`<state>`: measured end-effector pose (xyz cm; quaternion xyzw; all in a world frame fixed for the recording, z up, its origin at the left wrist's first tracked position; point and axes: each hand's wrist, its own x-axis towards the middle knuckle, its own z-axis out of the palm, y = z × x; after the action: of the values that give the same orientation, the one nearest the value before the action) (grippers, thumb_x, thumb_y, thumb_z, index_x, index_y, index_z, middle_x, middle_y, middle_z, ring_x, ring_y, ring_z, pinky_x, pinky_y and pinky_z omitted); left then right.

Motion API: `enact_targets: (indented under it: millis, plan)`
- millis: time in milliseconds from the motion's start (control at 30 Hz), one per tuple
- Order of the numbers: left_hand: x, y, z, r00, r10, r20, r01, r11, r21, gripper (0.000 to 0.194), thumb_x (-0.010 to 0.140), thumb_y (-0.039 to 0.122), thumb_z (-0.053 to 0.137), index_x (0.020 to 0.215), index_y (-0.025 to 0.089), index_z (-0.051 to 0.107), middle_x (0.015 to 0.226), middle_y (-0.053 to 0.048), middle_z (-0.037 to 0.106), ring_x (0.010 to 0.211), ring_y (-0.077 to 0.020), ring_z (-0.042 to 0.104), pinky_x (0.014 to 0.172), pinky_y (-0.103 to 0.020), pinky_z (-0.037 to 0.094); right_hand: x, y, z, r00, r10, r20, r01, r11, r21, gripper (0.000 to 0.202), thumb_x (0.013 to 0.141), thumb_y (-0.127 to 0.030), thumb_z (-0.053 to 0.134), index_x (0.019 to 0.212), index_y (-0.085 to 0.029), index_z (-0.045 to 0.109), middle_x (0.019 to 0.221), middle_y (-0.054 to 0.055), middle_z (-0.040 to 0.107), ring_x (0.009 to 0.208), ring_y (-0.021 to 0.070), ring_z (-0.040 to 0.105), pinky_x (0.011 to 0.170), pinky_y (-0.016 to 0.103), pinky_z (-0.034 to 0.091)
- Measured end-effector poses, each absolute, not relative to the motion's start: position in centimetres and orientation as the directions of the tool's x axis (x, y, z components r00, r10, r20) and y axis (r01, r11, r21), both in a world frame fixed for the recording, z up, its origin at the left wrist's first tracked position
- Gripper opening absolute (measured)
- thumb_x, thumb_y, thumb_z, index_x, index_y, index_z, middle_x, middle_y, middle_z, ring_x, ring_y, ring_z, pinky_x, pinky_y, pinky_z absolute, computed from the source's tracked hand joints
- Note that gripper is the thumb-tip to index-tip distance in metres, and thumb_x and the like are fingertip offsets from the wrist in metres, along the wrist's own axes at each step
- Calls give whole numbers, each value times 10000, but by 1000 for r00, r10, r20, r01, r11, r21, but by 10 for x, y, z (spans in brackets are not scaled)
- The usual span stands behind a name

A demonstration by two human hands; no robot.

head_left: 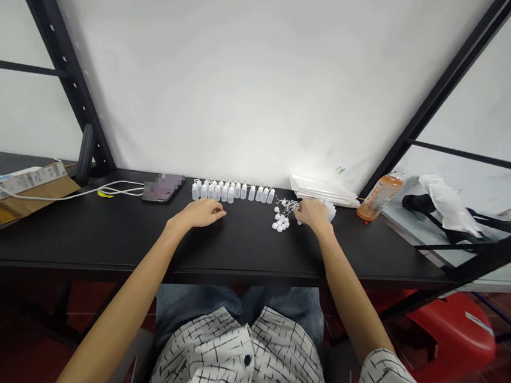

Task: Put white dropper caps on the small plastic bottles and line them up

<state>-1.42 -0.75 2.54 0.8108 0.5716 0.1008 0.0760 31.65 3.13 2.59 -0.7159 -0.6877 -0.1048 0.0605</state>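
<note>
Several small white bottles stand upright in a row along the back of the black table. My left hand rests on the tabletop in front of the row's left part, its fingers curled together; whatever they may hold is hidden. On the right, my right hand reaches down with curled fingers at a heap of white pieces, partly covered by the hand. Its fingertips are too small to make out. Between the hands, nearer the right one, lie loose white caps and thin white stringy pieces.
A phone with a white cable lies on the left, beyond it an opened cardboard box. White flat packets lie at the back right, beside an orange bottle. Black metal posts frame both sides; a red stool stands below right.
</note>
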Motion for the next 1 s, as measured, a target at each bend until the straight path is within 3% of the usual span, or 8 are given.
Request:
enact_targets:
  millis: [100,167,300,433,500,600,667,1000]
  plan:
    - [-15,-8,26,329,941,77,911,-338,237,403,906,446,430,999,205,739,903,-77,730,798,-227,647,657,-283,415,317,31,24,5,992,128,998,-14,66,319,853,-253,582,1103,-113,721,1105,229,709,1057,370,672,824,405,480]
    - [-15,-9,28,331,940,83,905,-341,254,403,906,447,430,991,198,735,886,-76,730,793,-227,646,652,-285,416,321,33,25,23,990,138,1000,-22,-6,314,854,-228,559,1111,-125,708,1128,215,707,1064,361,667,830,402,481]
    - [-10,-13,34,343,931,127,864,-365,348,394,916,432,422,936,179,723,800,-64,713,736,-214,645,652,-290,437,325,36,30,114,948,296,932,1,-364,236,878,-256,539,1028,-160,694,965,134,735,933,282,682,746,337,494]
    - [7,-19,39,358,897,259,782,-440,441,360,918,409,448,971,180,720,831,-57,724,753,-199,653,684,-286,463,306,33,37,71,968,242,489,177,-854,152,909,-291,559,908,-158,634,700,37,668,518,136,584,444,219,390]
    - [17,-22,41,385,861,334,749,-502,432,343,909,407,487,1025,182,718,864,-55,730,763,-194,649,701,-288,467,287,30,40,-16,981,191,202,190,-961,125,881,-274,639,865,-161,586,673,16,649,454,113,573,369,194,352]
    - [30,-26,41,377,820,430,722,-551,418,429,892,434,547,1223,188,666,1012,-58,728,718,-170,639,746,-305,487,253,28,44,-185,970,161,-70,150,-986,218,834,-274,752,867,-172,563,676,1,650,570,164,701,422,202,494]
    - [32,-26,41,333,816,473,701,-549,454,462,903,446,540,1278,194,640,1056,-58,728,726,-169,653,765,-305,498,229,29,46,-253,961,113,-118,85,-989,238,840,-273,765,833,-167,553,665,13,665,576,168,713,441,207,531]
    - [26,-19,36,292,783,549,758,-540,367,286,897,368,556,1032,205,749,947,-50,725,817,-192,649,761,-298,468,183,21,39,-291,957,7,-144,-36,-989,307,892,-360,712,736,-146,555,534,13,611,446,126,616,448,230,560]
